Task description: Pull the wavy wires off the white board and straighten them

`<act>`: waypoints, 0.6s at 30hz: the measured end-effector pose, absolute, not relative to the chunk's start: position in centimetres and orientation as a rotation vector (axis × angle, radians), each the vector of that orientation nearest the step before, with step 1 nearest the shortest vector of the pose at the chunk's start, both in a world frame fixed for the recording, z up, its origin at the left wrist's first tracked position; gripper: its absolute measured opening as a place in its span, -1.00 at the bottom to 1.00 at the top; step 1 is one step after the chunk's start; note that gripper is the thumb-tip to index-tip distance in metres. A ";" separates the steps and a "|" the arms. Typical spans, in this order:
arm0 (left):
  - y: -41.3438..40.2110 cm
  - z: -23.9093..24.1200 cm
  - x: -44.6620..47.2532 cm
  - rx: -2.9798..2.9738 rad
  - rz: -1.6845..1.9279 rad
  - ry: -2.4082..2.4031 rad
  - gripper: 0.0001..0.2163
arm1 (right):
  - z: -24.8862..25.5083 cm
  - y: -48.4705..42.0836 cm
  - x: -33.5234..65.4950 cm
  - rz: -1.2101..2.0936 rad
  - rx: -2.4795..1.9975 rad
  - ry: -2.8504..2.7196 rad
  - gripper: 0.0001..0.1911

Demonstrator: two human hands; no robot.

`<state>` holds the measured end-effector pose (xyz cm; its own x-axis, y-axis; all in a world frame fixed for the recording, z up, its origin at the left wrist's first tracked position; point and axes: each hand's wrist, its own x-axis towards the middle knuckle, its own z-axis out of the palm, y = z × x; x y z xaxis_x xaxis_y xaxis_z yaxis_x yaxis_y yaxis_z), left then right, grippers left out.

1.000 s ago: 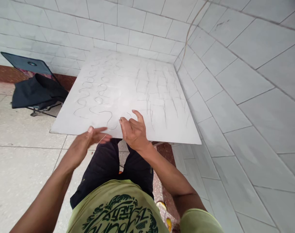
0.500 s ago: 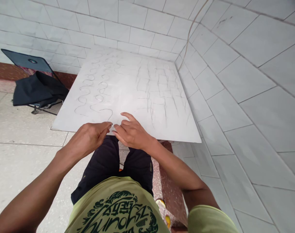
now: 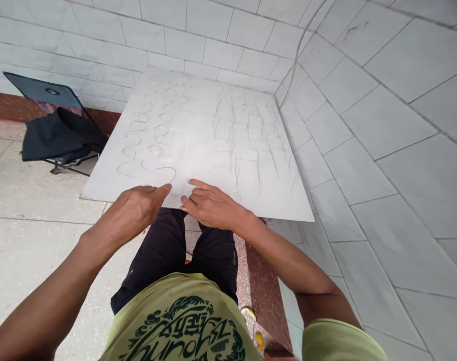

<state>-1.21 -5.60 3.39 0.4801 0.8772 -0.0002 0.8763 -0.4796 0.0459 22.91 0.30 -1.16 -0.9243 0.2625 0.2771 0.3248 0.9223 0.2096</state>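
A white board (image 3: 213,90) lies in front of me, covered with thin dark strands laid in wavy loops on the left and straight rows on the right. Both hands rest at its near edge. My left hand (image 3: 140,210) has its fingers held together, the tips pressing beside the end of a curved dark strand (image 3: 168,173). My right hand (image 3: 211,205) lies flat on the board just to the right, fingers stretched out toward the left hand. I cannot make out whether anything lies under either hand.
A folding chair (image 3: 43,93) with dark cloth (image 3: 60,140) on it stands at the left by the tiled wall. A tiled wall (image 3: 382,125) runs close along the board's right side, with a thin cord (image 3: 299,45) hanging down it. A reddish stone bench (image 3: 264,296) is under me.
Both hands came down from above the board's near edge and settled on it. The right hand flattened out; the left hand moved forward to the curved strand's end.
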 end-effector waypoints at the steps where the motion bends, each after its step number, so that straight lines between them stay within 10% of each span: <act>1: -5.6 3.3 -1.3 2.690 0.028 1.584 -0.59 | -1.4 0.3 22.9 -0.379 -0.454 -2.850 -0.69; 18: -5.6 2.6 -1.5 2.636 -0.024 1.732 -0.82 | -4.2 -2.7 19.9 -0.280 -0.857 -2.562 -0.58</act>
<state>-1.48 -5.63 2.58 0.3967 0.9179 -0.0057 0.9178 -0.3967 -0.0186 19.91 -2.69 -4.20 -0.7208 0.5259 0.4514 0.6110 0.7897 0.0555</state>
